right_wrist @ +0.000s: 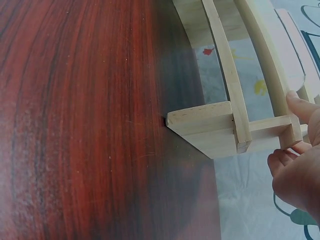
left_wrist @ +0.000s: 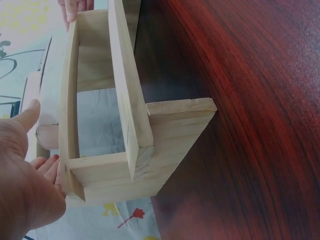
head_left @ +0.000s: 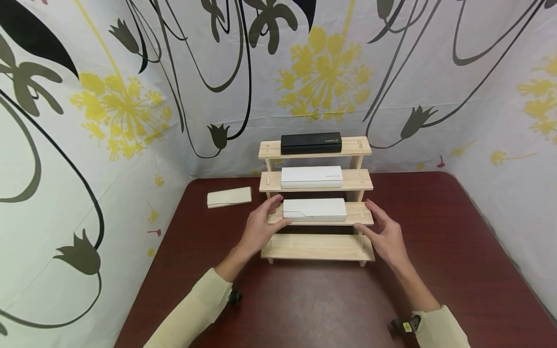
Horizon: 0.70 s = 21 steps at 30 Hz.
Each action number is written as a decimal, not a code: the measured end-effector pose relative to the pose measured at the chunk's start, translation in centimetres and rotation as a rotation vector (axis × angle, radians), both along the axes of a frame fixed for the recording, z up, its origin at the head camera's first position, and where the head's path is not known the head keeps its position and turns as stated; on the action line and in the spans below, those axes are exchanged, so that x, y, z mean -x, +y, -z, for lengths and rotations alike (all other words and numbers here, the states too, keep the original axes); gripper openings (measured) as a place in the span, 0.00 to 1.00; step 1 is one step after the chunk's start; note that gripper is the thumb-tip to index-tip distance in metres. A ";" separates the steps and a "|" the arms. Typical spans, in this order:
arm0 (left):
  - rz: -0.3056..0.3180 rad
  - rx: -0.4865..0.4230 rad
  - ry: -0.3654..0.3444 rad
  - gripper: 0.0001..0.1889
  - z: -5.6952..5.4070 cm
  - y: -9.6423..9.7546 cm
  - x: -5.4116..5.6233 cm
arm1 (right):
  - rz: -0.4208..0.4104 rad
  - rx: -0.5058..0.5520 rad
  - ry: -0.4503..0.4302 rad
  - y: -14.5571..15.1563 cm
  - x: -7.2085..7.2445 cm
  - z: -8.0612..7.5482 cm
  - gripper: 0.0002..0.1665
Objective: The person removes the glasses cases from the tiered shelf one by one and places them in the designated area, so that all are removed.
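A four-tiered wooden display rack (head_left: 317,247) stands on the dark red table. My left hand (head_left: 257,227) grips the left end of its second tier from the bottom, thumb in front and fingers behind. At the right end of that same tier, my right hand (head_left: 387,237) pinches the board between thumb and fingers. Between them a white case (head_left: 314,210) lies on the tier. Above it are another white case (head_left: 311,177) and, on top, a black case (head_left: 311,143). In the left wrist view the left hand (left_wrist: 25,170) partly hides the board's end.
A cream-coloured flat case or pouch (head_left: 229,197) lies on the table (head_left: 209,270) left of the rack. Close behind the rack hangs a white cloth (head_left: 243,111) with flower prints, which also runs along both sides of the table.
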<state>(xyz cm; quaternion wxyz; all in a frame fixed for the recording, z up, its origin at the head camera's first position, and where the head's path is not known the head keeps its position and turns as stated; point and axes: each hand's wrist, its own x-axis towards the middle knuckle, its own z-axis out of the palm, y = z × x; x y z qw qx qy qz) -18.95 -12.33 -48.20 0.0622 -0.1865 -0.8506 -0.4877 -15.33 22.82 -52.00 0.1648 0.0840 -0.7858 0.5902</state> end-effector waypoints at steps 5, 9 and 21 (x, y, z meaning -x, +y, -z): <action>-0.006 0.024 0.002 0.41 0.1 0.1 0.0 | 0.004 -0.002 0.003 0.0 -0.1 -0.1 0.44; -0.010 0.045 0.009 0.41 0.0 0.3 0.1 | 0.010 -0.001 -0.007 -0.1 -0.1 -0.3 0.44; -0.004 0.073 0.006 0.40 0.0 0.4 0.3 | 0.012 -0.019 -0.016 -0.1 -0.1 -0.5 0.44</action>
